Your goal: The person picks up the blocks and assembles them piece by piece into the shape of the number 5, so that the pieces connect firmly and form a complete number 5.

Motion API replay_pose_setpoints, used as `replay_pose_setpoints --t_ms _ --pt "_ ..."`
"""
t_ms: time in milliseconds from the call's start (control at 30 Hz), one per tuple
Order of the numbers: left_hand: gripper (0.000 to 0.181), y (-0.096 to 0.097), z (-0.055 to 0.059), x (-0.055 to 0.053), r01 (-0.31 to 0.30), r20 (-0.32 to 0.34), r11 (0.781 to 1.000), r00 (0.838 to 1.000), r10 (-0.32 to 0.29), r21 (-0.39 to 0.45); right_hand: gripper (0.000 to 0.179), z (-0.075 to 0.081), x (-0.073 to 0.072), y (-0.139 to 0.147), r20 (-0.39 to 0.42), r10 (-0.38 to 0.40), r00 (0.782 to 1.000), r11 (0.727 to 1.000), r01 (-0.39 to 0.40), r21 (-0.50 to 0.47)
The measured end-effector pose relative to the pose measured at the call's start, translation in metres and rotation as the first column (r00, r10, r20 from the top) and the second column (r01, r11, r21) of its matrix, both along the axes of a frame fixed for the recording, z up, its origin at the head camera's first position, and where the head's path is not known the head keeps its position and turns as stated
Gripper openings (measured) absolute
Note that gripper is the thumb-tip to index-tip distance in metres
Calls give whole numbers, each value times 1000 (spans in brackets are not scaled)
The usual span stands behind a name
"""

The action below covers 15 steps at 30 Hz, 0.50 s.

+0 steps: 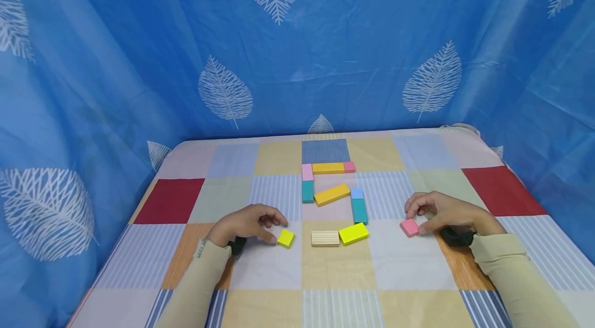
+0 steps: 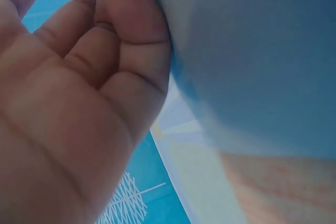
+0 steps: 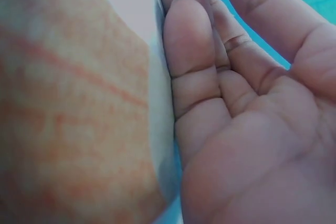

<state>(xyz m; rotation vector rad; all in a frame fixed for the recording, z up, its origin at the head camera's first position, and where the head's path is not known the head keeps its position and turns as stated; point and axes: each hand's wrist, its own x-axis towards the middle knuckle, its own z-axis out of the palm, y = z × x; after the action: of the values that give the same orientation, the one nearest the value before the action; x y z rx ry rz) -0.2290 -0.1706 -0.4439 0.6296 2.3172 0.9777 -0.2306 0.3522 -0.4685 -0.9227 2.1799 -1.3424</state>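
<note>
My left hand point(image 1: 253, 222) rests at the left with loosely bent fingers, its thumb tip right at a small yellow square block point(image 1: 285, 238). On the other side my right hand point(image 1: 434, 211) lies with bent fingers, the thumb at the edge of a pink square block point(image 1: 410, 227) and the index finger just behind it. Both blocks lie on the patchwork cloth. In the left wrist view the curled fingers point(image 2: 136, 51) rest near the cloth. The right wrist view likewise shows bent fingers point(image 3: 194, 51) along the cloth. Neither wrist view shows a block.
Between the hands lie a striped beige block point(image 1: 325, 238) and a yellow block point(image 1: 354, 234). Farther back, orange point(image 1: 328, 168), pink point(image 1: 307, 172) and teal blocks point(image 1: 308, 192) form a broken outline, with another orange block point(image 1: 332, 194) aslant. A blue curtain point(image 1: 325, 59) hangs behind the table.
</note>
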Motion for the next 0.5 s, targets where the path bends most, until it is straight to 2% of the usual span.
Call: replay_pose_setpoints --t_ms 500 --pt "27 3 -1 3 19 -72 1000 997 -21 -24 17 -1 2 -1 -8 -5 1000 1000 5 -12"
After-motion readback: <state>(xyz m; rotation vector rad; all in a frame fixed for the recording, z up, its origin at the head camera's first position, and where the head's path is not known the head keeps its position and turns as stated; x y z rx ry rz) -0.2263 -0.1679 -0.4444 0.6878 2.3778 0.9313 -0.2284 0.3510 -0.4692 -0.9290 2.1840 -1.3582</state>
